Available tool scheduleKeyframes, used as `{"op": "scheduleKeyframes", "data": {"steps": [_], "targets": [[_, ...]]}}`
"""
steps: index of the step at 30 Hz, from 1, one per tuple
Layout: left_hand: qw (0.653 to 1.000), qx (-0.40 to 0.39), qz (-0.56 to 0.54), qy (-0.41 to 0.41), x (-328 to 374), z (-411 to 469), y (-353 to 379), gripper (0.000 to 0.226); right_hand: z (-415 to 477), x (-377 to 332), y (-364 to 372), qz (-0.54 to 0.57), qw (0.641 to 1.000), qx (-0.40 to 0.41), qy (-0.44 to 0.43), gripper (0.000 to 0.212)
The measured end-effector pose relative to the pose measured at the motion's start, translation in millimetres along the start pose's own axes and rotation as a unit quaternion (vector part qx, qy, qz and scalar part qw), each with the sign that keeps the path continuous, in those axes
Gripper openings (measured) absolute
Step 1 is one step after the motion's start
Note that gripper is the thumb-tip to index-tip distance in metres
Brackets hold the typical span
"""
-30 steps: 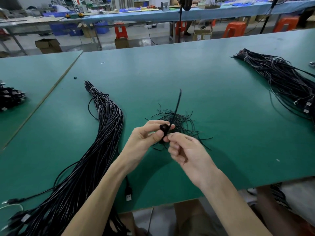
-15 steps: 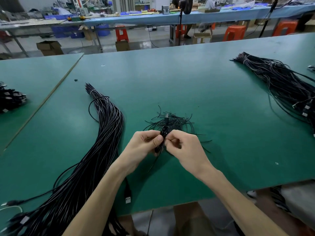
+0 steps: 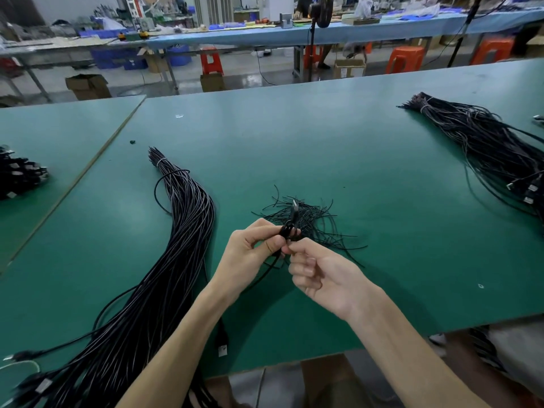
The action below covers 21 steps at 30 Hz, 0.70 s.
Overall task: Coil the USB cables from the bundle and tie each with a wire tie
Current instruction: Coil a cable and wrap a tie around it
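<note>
Pinching: the left hand (image 3: 250, 251) clamps a small coiled USB cable (image 3: 290, 229) between thumb and forefinger, above the table; its other fingers are curled in
Right hand: the right hand (image 3: 321, 278) meets the coil from the near side; thumb and forefinger are closed narrowly at the coil's lower edge, on something too thin and dark to tell apart from the cable; the remaining fingers are folded into the palm
Coil: black, tightly gathered, held upright between the two hands; a plug end (image 3: 294, 206) sticks up from its top; a loose strand hangs from below the left hand toward the table
Wire ties: a scattered heap of short black wire ties (image 3: 318, 222) lies on the table just behind the hands
Bundle: a long bundle of black USB cables (image 3: 176, 260) lies to the left of the hands, bound near its far tip with a pale band; it curves toward the near edge, where connectors spread out
Second bundle: another cable bundle (image 3: 482, 148) lies well apart at the far right, also banded near its tip
Left pile: a dark pile of cables (image 3: 20, 175) sits on the neighbouring table at the left edge
Surface: a green table (image 3: 323, 142); both forearms reach in from the near edge
</note>
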<state>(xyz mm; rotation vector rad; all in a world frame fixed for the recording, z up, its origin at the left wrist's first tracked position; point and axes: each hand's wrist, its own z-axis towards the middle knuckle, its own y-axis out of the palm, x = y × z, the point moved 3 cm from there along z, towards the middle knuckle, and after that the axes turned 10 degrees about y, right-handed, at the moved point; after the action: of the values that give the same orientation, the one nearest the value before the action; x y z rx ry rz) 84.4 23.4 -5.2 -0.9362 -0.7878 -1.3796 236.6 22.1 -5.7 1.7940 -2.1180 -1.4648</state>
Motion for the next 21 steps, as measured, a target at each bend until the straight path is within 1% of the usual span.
{"op": "scheduleKeyframes", "data": {"steps": [2,4,5,7,11,13,14,15,17,18,20,21], "targets": [[0.999,0.005,-0.004,-0.038,-2.1,-0.3,2.1,0.031,-1.3,-4.8,-3.2,-0.035,0.998,0.03,-0.038,0.013],[0.998,0.0,0.003,-0.07,-3.9,-0.2,3.2,0.024,-2.1,-9.2,-7.9,-0.072,0.993,0.056,-0.08,0.013],[0.997,-0.009,0.021,-0.071,-4.4,-0.5,3.5,0.019,-2.5,-10.5,-10.6,-0.095,0.989,0.065,-0.098,0.014],[0.996,-0.034,0.057,-0.061,-6.0,-1.1,4.0,0.017,-2.9,-10.8,-15.3,-0.153,0.976,0.083,-0.13,0.019],[0.989,-0.057,0.129,-0.052,-12.5,-3.2,5.3,0.021,-2.4,-8.2,-21.2,-0.29,0.932,0.141,-0.163,0.02],[0.981,-0.071,0.174,-0.054,-13.7,-4.9,8.1,0.024,-5.0,-9.7,-21.6,-0.363,0.896,0.168,-0.194,0.02],[0.977,-0.077,0.192,-0.052,-13.5,-5.4,8.8,0.025,-7.1,-11.0,-21.6,-0.412,0.862,0.192,-0.225,0.018],[0.974,-0.081,0.209,-0.045,-12.6,-5.6,8.9,0.025,-10.1,-12.2,-21.6,-0.466,0.813,0.229,-0.263,0.017],[0.964,-0.086,0.251,-0.013,-9.4,-5.1,7.7,0.027,-20.2,-13.2,-17.6,-0.544,0.698,0.311,-0.346,0.017],[0.957,-0.091,0.274,0.004,-7.8,-5.1,7.0,0.027,-26.2,-13.7,-12.2,-0.562,0.649,0.335,-0.387,0.019],[0.947,-0.109,0.303,0.022,-5.9,-5.8,7.0,0.025,-33.3,-15.1,-1.8,-0.594,0.569,0.342,-0.454,0.024],[0.945,-0.117,0.304,0.026,-5.6,-6.5,7.8,0.025,-32.7,-15.6,1.4,-0.619,0.537,0.328,-0.47,0.029]]}}
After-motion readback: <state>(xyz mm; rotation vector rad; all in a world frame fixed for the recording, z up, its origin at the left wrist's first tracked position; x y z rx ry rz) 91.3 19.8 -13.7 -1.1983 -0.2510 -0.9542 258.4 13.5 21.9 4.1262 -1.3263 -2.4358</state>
